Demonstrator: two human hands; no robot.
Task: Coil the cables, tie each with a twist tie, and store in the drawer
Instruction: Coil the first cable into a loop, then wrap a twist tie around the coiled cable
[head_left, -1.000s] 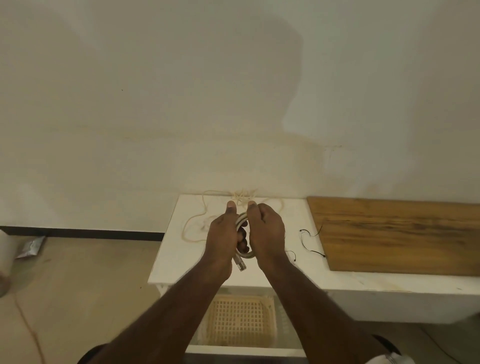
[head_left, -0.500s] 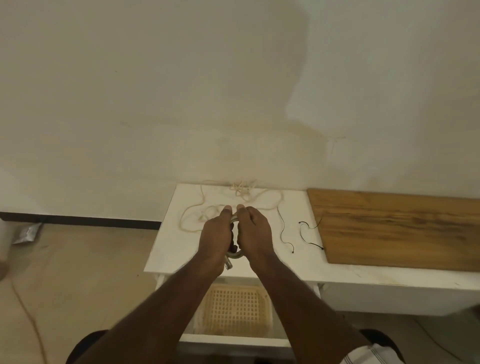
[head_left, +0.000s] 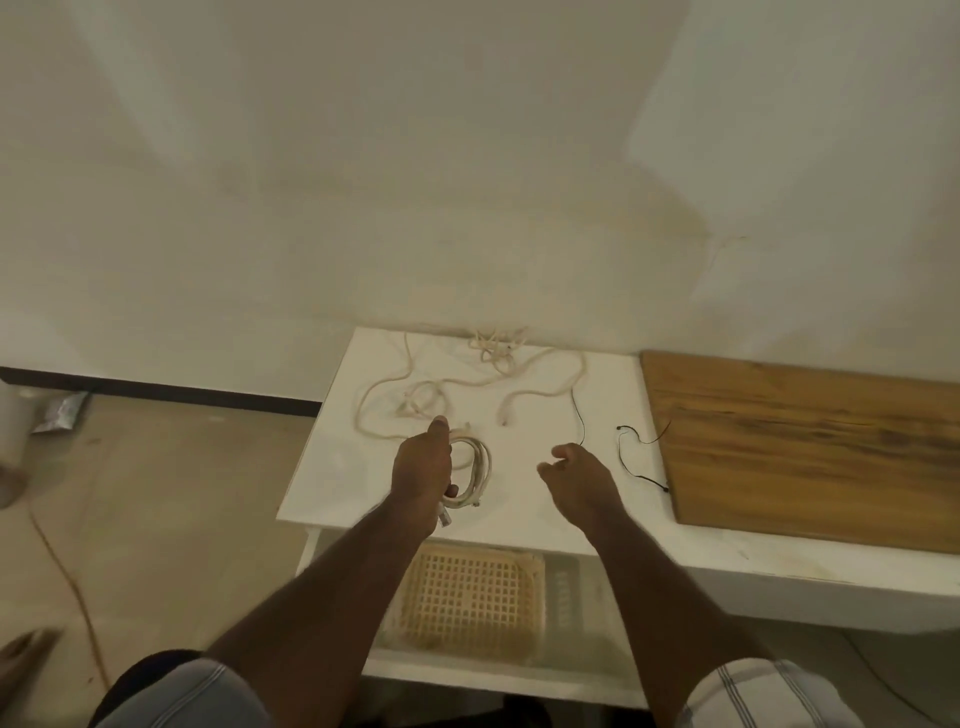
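- Left hand (head_left: 423, 467) grips coiled cable (head_left: 474, 475) above the counter (head_left: 332, 467).
- Right hand (head_left: 579, 480) holds nothing, fingers loosely curled, apparently just short of a black twist tie (head_left: 577, 415).

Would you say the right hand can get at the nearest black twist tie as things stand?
Probably yes. The right hand is open and holds nothing, and the twist tie lies on the bare table just beyond its fingers, with nothing between them.

Plain pale wall (head_left: 363, 182), tan floor (head_left: 156, 493), white table (head_left: 519, 530), wooden board (head_left: 810, 447) on it.
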